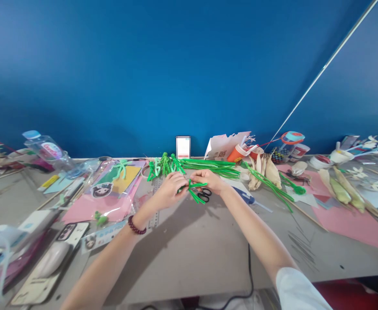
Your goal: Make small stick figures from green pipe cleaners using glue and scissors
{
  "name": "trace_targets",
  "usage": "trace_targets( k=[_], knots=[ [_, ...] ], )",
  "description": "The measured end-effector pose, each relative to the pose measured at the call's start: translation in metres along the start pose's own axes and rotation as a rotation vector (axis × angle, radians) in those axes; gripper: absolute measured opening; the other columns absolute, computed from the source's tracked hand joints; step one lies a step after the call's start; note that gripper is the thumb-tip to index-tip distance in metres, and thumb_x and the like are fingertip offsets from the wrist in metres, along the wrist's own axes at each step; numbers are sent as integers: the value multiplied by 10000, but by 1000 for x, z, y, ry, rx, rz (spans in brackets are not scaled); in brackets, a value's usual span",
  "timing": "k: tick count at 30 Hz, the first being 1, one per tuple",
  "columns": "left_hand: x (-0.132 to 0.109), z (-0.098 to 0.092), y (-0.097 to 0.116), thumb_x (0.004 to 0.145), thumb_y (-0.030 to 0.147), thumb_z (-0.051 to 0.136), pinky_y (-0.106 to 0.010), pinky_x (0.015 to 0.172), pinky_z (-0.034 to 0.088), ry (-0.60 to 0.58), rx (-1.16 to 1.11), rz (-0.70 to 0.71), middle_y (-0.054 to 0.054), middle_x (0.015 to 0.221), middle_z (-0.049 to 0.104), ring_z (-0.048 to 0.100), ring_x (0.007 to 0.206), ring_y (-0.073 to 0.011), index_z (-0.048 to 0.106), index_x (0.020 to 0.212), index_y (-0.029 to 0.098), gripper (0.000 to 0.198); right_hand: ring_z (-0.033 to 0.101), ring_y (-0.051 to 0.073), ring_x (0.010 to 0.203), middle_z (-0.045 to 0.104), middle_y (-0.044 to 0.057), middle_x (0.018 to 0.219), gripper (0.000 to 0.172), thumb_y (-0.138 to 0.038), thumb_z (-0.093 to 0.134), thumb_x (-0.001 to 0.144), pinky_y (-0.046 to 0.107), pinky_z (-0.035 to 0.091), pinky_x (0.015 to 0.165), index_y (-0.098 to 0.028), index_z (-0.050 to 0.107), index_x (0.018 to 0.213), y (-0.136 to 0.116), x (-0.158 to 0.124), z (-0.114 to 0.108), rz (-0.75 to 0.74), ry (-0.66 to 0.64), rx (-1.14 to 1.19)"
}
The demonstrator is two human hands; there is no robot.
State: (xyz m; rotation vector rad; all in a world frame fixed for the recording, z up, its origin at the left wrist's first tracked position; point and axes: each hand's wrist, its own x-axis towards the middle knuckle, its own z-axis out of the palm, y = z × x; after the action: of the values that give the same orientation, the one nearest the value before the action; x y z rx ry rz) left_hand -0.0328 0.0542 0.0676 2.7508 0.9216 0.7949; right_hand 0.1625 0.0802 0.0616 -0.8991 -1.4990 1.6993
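Green pipe cleaners (196, 195), bent into a small bunch with ends sticking out down and right, are held between my two hands above the table. My left hand (172, 190) has its fingers closed on the bunch's left side. My right hand (208, 178) pinches the bunch from above right. Black-handled scissors (204, 196) lie just behind the pipe cleaners, partly covered by them. Beyond my hands stand several twisted green pipe-cleaner shapes (165, 163), with a pile of long straight green stems (211, 164) to their right.
A phone (183, 147) leans upright on the blue wall. Plastic bottle (48, 148), pink papers (75, 209) and a mouse (53, 258) lie left. Orange cups (237, 153), dried husks (271, 172) and pink sheets (357, 228) are right. A black cable (250, 271) hangs over the front edge.
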Motion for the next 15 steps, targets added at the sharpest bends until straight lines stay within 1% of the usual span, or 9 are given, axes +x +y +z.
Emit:
trace_targets(
  k=[5, 8, 10, 13, 15],
  knots=[
    [0, -4, 1, 910, 235, 371, -330, 822, 396, 24, -98, -17, -34, 767, 586, 506, 822, -171, 576, 799, 191, 238, 484, 62, 470, 543, -41, 576, 316, -436, 722, 665, 200, 389, 453, -141, 645, 748, 0, 0, -2, -22, 18, -11],
    [1, -7, 2, 928, 263, 327, -309, 753, 414, 33, -178, -70, -33, 720, 583, 510, 756, -161, 577, 749, 188, 317, 496, 63, 457, 556, -38, 583, 320, -436, 722, 666, 200, 385, 445, -137, 641, 744, 0, 0, -4, -19, 13, -13],
    [2, -7, 2, 920, 297, 365, -307, 728, 419, 38, -216, -98, -34, 723, 599, 520, 735, -160, 595, 757, 188, 302, 501, 64, 444, 557, -39, 570, 324, -441, 715, 674, 198, 383, 440, -134, 639, 747, 1, 1, -4, -21, -4, -21],
    [3, -6, 2, 869, 327, 492, -319, 755, 424, 53, -255, -114, -40, 783, 635, 548, 784, -172, 630, 808, 197, 199, 507, 65, 443, 575, -31, 580, 334, -444, 720, 669, 198, 390, 442, -132, 642, 757, 0, 0, -4, -15, -4, -27],
    [4, -5, 2, 846, 329, 533, -323, 755, 428, 49, -273, -125, -41, 782, 640, 555, 796, -178, 641, 787, 202, 176, 517, 67, 458, 595, -22, 606, 331, -436, 732, 656, 200, 404, 454, -132, 644, 755, -1, -1, -3, -6, -3, -20]
  ],
)
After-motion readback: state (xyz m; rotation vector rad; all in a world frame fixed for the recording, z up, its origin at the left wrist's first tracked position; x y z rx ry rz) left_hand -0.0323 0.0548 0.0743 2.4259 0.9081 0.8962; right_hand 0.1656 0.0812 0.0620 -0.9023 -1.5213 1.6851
